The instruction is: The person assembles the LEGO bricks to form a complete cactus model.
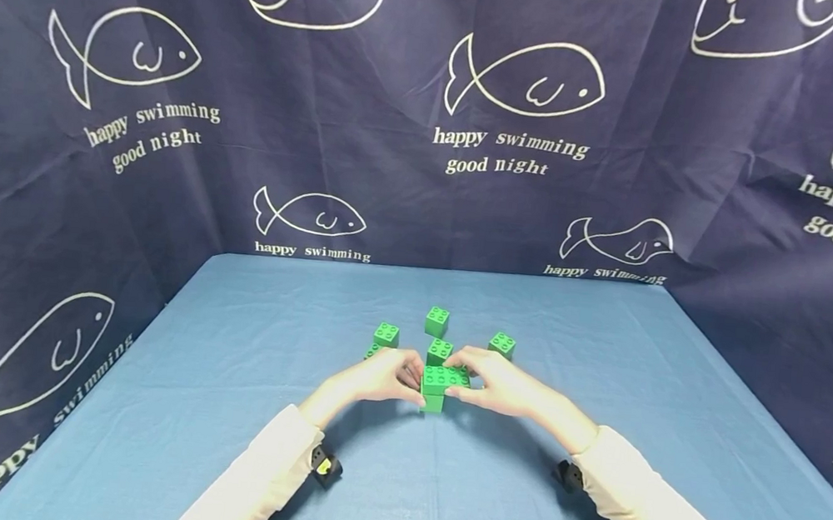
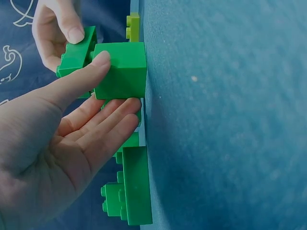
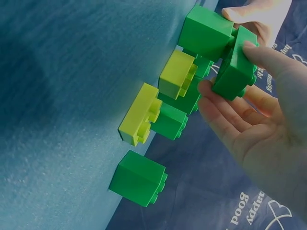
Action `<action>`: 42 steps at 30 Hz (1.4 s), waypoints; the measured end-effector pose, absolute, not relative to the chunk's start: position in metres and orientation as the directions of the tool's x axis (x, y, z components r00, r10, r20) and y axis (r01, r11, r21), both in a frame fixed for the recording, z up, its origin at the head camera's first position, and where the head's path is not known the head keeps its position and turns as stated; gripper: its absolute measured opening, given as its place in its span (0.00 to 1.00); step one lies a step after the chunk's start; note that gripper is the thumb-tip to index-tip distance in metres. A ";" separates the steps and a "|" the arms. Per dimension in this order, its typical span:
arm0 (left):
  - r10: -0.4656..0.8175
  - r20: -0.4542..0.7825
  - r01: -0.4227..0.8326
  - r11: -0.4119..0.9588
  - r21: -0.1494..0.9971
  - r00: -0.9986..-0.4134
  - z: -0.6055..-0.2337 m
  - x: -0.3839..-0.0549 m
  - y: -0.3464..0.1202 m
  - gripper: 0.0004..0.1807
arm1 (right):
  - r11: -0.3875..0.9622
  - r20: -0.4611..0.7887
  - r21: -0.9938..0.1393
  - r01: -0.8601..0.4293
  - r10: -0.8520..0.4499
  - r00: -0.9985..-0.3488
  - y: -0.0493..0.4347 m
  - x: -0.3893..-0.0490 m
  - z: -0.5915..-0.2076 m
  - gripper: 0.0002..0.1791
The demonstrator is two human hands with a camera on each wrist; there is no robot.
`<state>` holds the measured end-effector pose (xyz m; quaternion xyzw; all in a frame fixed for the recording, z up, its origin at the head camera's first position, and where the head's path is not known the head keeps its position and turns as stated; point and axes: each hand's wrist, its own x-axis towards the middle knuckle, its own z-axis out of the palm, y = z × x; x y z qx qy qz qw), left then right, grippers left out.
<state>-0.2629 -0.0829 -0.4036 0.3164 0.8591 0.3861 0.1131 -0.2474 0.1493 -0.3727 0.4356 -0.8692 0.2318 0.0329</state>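
Observation:
In front of me a large green block (image 2: 122,72) stands on the blue table. My left hand (image 1: 384,376) steadies it, thumb (image 2: 98,64) on its near face and fingers along its side. My right hand (image 1: 501,383) pinches a longer green studded brick (image 3: 236,64) between thumb and fingers. That brick lies over the block's top and sticks out to the right. In the right wrist view it is tilted, and a few of the block's studs show beneath it. Whether the two are pressed fully together I cannot tell.
Behind the hands stand several green blocks, among them one at the back (image 1: 436,321), one at the right (image 1: 502,344) and one at the left (image 1: 387,334). Two yellow-green bricks (image 3: 176,73) show in the right wrist view. A dark fish-print cloth (image 1: 410,167) hangs behind the table.

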 end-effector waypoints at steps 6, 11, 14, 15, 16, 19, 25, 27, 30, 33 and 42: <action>0.631 0.049 0.464 0.513 0.722 -0.774 -0.403 -0.264 -0.083 0.17 | 0.498 0.252 -0.394 -0.773 -0.750 -0.612 0.149 -0.247 -0.373 0.17; 0.630 0.051 0.464 0.512 0.723 -0.775 -0.404 -0.263 -0.083 0.17 | 0.479 0.267 -0.391 -0.785 -0.758 -0.595 0.149 -0.247 -0.374 0.17; 0.637 0.062 0.472 0.499 0.727 -0.768 -0.403 -0.263 -0.083 0.17 | 0.467 0.283 -0.390 -0.794 -0.760 -0.586 0.150 -0.247 -0.375 0.17; 0.641 0.065 0.475 0.493 0.729 -0.765 -0.403 -0.263 -0.084 0.17 | 0.463 0.288 -0.390 -0.796 -0.760 -0.583 0.150 -0.247 -0.375 0.17; 0.645 0.069 0.478 0.486 0.732 -0.761 -0.403 -0.262 -0.084 0.17 | 0.460 0.294 -0.390 -0.798 -0.759 -0.581 0.150 -0.247 -0.376 0.18; 0.662 0.094 0.509 0.469 0.721 -0.743 -0.402 -0.261 -0.085 0.17 | 0.451 0.308 -0.395 -0.801 -0.756 -0.578 0.150 -0.248 -0.378 0.18; 0.645 0.050 0.463 0.491 0.737 -0.763 -0.401 -0.262 -0.084 0.16 | 0.443 0.313 -0.413 -0.795 -0.751 -0.581 0.150 -0.249 -0.379 0.17; 0.639 0.034 0.448 0.498 0.742 -0.768 -0.401 -0.263 -0.084 0.16 | 0.443 0.307 -0.422 -0.791 -0.751 -0.585 0.149 -0.250 -0.379 0.17; 0.633 0.019 0.431 0.504 0.748 -0.774 -0.402 -0.264 -0.084 0.16 | 0.446 0.297 -0.436 -0.782 -0.749 -0.592 0.149 -0.250 -0.379 0.17; 0.630 0.022 0.434 0.508 0.744 -0.776 -0.402 -0.264 -0.084 0.16 | 0.452 0.295 -0.438 -0.777 -0.745 -0.599 0.149 -0.250 -0.378 0.17; 0.621 0.030 0.447 0.529 0.722 -0.783 -0.402 -0.264 -0.083 0.16 | 0.458 0.278 -0.465 -0.757 -0.737 -0.617 0.148 -0.248 -0.378 0.17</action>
